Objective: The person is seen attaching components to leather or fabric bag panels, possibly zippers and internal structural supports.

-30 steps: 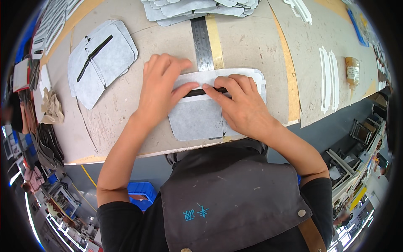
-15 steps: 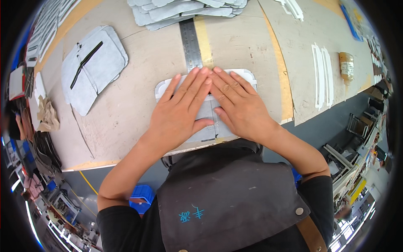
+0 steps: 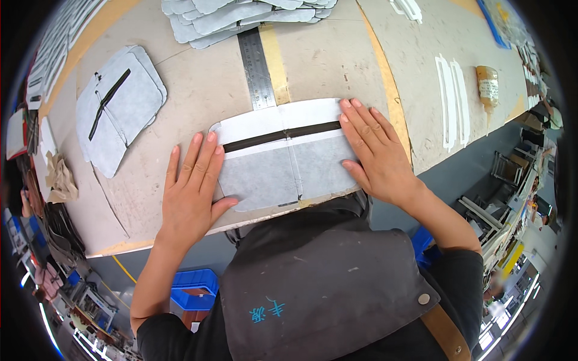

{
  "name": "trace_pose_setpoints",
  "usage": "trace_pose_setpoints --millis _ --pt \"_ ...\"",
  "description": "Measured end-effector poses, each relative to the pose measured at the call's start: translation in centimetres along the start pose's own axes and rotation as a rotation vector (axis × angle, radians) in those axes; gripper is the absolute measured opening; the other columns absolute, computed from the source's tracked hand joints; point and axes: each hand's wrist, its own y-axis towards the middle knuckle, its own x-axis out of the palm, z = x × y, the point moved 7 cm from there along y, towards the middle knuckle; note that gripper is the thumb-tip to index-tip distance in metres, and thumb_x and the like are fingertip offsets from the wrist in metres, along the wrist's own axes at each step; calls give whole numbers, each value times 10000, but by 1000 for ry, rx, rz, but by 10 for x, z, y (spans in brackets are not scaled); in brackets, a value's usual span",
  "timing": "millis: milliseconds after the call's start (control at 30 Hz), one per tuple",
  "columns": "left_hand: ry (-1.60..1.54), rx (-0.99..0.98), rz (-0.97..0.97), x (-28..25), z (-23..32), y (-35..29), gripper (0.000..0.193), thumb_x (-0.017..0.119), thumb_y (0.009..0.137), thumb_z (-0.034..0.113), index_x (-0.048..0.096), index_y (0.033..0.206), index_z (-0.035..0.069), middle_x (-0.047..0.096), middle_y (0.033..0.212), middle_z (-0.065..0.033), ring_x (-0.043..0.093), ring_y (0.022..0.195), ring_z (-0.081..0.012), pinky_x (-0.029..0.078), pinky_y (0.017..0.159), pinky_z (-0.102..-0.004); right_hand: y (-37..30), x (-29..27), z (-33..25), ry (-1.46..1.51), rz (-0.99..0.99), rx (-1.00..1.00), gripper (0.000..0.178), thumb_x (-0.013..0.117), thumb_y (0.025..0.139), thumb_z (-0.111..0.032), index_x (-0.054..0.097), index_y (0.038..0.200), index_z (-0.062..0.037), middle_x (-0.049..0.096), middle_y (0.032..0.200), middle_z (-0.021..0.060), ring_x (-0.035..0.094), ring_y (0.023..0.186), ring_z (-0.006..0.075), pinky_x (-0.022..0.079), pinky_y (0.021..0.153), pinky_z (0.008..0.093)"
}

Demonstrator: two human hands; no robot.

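Note:
A light grey panel with rounded corners lies flat at the table's front edge. Across it runs a black strip, bordered by a white band along the far side. My left hand rests at the panel's left edge, fingers stretched out and thumb over its near left part. At the right edge my right hand lies flat, its fingertips over the end of the black strip. Neither hand grips anything. A steel ruler lies on the table just beyond the panel, beside a strip of yellowish tape.
Similar panels with a black strip lie in a small pile at left. A taller stack of grey panels stands at the far side. To the right are white strips and a brown glue bottle. Crumpled paper lies far left.
Both hands have slid apart from the panel's middle to its left and right edges. The black strip and white band now show. The view has shifted slightly.

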Motion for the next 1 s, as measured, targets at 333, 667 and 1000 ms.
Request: trace_pose_setpoints --millis 333,667,1000 --pt "92 -39 5 -4 5 2 857 782 685 406 488 1390 16 353 1565 -121 254 1477 -343 166 1194 -557 -7 -9 -1 -65 87 -56 637 622 891 -255 424 1438 4 364 1551 140 316 1455 285 243 1185 483" --pt "-269 95 439 -33 44 86 346 726 811 67 602 1126 -3 567 1245 -162 539 1168 -355 448 967 -422 -5 -16 2 176 313 -14 545 674 836 -95 500 1344 -2 472 1449 153 443 1333 333 370 1083 450" --pt "-757 43 111 -34 55 132 150 725 857 93 690 943 -24 666 869 -63 607 831 -175 472 740 -286 -3 -1 30 1209 338 528 437 695 886 -36 563 1300 7 711 972 63 639 857 113 513 764 266"
